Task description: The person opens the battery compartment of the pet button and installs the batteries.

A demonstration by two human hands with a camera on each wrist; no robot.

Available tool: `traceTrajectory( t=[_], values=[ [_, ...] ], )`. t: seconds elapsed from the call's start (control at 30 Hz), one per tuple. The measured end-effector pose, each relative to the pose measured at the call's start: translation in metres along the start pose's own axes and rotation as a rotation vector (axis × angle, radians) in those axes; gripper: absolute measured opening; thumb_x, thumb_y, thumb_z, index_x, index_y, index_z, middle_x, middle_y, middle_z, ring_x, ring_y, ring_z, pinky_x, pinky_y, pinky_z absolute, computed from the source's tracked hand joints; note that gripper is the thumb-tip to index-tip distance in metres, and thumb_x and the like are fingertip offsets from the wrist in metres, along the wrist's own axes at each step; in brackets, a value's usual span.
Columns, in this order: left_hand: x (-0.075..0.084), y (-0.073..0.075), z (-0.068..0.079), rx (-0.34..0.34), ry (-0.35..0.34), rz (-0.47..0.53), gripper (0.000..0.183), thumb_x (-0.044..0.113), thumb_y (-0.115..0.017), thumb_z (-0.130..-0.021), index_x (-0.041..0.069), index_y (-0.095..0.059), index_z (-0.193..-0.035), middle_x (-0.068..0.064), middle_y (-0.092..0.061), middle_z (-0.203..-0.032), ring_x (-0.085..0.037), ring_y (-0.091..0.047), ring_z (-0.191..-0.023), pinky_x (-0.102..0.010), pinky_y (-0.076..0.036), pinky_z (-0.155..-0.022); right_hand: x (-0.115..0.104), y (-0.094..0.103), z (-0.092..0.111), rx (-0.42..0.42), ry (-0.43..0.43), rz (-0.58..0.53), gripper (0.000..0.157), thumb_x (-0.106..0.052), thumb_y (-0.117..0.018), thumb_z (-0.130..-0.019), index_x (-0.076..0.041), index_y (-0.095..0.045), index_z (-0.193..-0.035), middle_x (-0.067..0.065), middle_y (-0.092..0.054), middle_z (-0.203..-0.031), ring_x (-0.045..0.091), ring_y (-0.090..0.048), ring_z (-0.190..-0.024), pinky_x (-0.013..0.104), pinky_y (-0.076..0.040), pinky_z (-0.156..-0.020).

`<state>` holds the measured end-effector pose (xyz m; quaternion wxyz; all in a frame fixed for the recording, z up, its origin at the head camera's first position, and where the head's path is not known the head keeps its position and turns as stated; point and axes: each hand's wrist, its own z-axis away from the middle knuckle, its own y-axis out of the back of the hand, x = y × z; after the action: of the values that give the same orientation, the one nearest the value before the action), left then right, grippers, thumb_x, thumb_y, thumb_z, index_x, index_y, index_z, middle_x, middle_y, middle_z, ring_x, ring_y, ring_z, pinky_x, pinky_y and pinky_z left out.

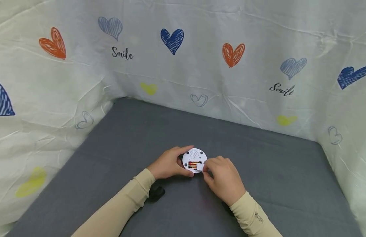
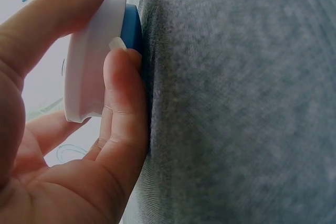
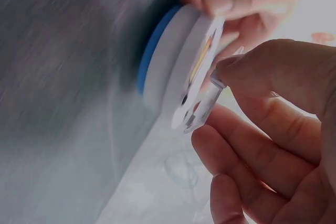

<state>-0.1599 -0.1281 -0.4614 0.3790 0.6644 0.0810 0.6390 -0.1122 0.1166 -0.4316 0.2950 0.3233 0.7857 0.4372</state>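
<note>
A round white device with a blue far side is turned so its underside faces up, showing speaker holes, dark feet and a battery slot. Batteries with red and gold wrapping lie in that slot. My left hand grips the device by its rim, thumb on one side and fingers round the other. Between thumb and fingers my right hand pinches a small white battery cover, tilted at the slot's right part. In the right wrist view the cover stands partly apart from the device.
A grey cloth-covered table lies under the hands. Behind it and at both sides hangs a white curtain printed with hearts. A black object shows beside the left wrist.
</note>
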Motion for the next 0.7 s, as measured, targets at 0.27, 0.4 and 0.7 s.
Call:
traceTrajectory(
  t=[0.27,0.4,0.7],
  values=[
    [0.002,-0.001,0.001,-0.014,-0.010,0.003,0.103,0.042,-0.099,-0.078,0.026,-0.047,-0.166,-0.004,-0.063,-0.120,-0.016,-0.058,-0.093,-0.029,-0.053,-0.078,-0.014,-0.009,-0.010,-0.001,0.046,-0.010,0.026,-0.008,-0.092,-0.080,-0.021,-0.070,-0.083,-0.009,-0.075,-0.088,0.013,-0.064,-0.082,0.034,-0.049,-0.073],
    [0.003,0.000,0.001,-0.010,-0.017,-0.005,0.103,0.042,-0.099,-0.078,0.026,-0.047,-0.166,-0.004,-0.064,-0.121,-0.016,-0.058,-0.094,-0.029,-0.052,-0.078,-0.014,-0.010,-0.013,0.001,0.050,-0.001,0.026,-0.008,-0.093,-0.080,-0.020,-0.070,-0.082,-0.009,-0.074,-0.088,0.014,-0.064,-0.082,0.034,-0.048,-0.072],
    [0.000,0.000,0.001,0.002,-0.034,-0.012,0.104,0.042,-0.100,-0.077,0.024,-0.048,-0.165,-0.005,-0.065,-0.123,-0.015,-0.056,-0.095,-0.028,-0.051,-0.079,-0.013,-0.016,-0.016,-0.009,0.053,0.002,0.020,-0.007,-0.090,-0.085,-0.019,-0.074,-0.086,-0.007,-0.078,-0.095,0.016,-0.066,-0.086,0.035,-0.051,-0.074]
  ],
)
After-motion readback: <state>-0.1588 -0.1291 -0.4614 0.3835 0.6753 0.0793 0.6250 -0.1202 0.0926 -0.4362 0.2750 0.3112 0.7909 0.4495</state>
